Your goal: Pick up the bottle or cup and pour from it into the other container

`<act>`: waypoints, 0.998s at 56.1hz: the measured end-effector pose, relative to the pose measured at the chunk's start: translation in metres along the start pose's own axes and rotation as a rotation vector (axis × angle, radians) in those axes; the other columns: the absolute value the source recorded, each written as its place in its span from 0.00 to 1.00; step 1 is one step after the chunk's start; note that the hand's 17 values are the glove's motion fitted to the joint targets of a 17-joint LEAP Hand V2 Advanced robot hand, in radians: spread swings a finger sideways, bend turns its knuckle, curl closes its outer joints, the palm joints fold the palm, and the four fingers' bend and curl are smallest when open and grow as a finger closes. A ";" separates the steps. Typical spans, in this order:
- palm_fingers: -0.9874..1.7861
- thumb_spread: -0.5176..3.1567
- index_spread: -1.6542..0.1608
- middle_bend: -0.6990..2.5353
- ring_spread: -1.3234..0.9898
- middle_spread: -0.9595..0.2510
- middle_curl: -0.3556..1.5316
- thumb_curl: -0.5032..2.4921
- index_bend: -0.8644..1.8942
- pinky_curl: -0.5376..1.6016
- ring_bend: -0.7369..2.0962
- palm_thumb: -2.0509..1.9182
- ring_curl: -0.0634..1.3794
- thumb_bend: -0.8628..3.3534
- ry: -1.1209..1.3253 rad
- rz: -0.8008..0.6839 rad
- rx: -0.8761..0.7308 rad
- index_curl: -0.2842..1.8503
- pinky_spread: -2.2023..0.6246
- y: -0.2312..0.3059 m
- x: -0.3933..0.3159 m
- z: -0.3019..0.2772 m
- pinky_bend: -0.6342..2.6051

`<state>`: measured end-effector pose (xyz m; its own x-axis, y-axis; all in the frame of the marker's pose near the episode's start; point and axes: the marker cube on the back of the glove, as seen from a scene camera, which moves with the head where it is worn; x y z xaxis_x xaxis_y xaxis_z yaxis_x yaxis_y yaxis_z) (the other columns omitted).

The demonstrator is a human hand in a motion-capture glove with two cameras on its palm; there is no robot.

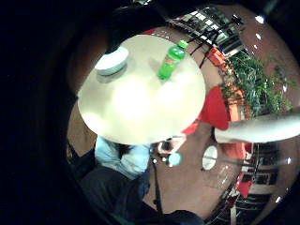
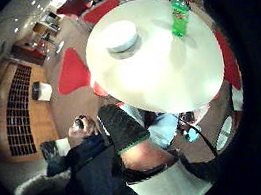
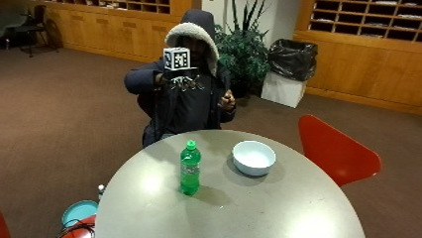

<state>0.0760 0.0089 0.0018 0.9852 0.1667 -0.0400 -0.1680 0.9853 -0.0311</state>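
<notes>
With your gloved right hand raised well above the desk, its fingers' state impossible to tell, nothing is done yet: the capped green bottle stands just beside the white bowl, awaiting pickup and pouring.

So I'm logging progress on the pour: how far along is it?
Nothing looks done yet. The green bottle stands upright and capped on the round table, apart from the white bowl. The gloved right hand is raised at the person's chest, away from the table, holding neither. Left: reach for the bottle, grasp it, uncap it, and pour into the bowl.
</notes>
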 end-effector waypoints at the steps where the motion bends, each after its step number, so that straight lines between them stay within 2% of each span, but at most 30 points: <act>1: 0.48 0.41 0.67 0.27 0.64 0.76 0.34 0.28 0.38 0.40 0.33 0.58 0.19 0.20 -0.001 0.010 -0.001 0.29 0.90 0.000 0.005 0.000 0.27; 9: 0.47 0.41 0.67 0.27 0.64 0.76 0.34 0.28 0.38 0.40 0.33 0.58 0.19 0.20 -0.021 0.094 -0.011 0.29 0.90 -0.002 0.048 0.006 0.27; 18: 0.47 0.41 0.67 0.27 0.64 0.75 0.34 0.28 0.38 0.41 0.33 0.58 0.20 0.20 -0.035 0.426 0.200 0.29 0.91 -0.047 0.096 0.023 0.28; 20: 0.47 0.41 0.67 0.27 0.64 0.75 0.34 0.28 0.38 0.41 0.33 0.58 0.20 0.20 -0.042 0.373 0.194 0.29 0.91 -0.049 0.105 0.028 0.28; 23: 0.46 0.41 0.67 0.27 0.64 0.75 0.34 0.28 0.38 0.41 0.33 0.58 0.20 0.20 -0.064 0.202 0.089 0.29 0.91 -0.042 0.119 0.034 0.28; 25: 0.46 0.41 0.67 0.27 0.64 0.76 0.34 0.28 0.38 0.41 0.33 0.58 0.20 0.20 -0.084 0.161 0.029 0.29 0.91 -0.045 0.128 0.038 0.28; 27: 0.46 0.41 0.67 0.27 0.64 0.76 0.34 0.28 0.38 0.41 0.33 0.58 0.20 0.20 -0.104 0.175 0.028 0.29 0.91 -0.052 0.136 0.044 0.29; 31: 0.45 0.41 0.67 0.27 0.64 0.77 0.34 0.28 0.38 0.42 0.33 0.58 0.20 0.20 -0.138 0.238 0.142 0.29 0.91 -0.076 0.151 0.061 0.29; 37: 0.44 0.40 0.68 0.27 0.64 0.78 0.33 0.28 0.37 0.42 0.33 0.58 0.20 0.20 -0.231 0.214 0.059 0.28 0.91 -0.097 0.170 0.081 0.30; 42: 0.43 0.40 0.68 0.27 0.64 0.78 0.33 0.28 0.37 0.42 0.33 0.58 0.20 0.20 -0.294 0.234 0.199 0.28 0.91 -0.127 0.184 0.105 0.31; 46: 0.42 0.39 0.68 0.27 0.64 0.79 0.34 0.28 0.37 0.43 0.33 0.59 0.21 0.20 -0.388 0.227 0.107 0.27 0.91 -0.137 0.190 0.118 0.32; 56: 0.42 0.39 0.69 0.27 0.64 0.79 0.34 0.29 0.36 0.43 0.33 0.59 0.21 0.20 -0.605 0.231 0.103 0.26 0.91 -0.184 0.191 0.160 0.33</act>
<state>0.3003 -0.1344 0.1592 0.7746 0.3366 0.5355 -0.4030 0.9152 0.0077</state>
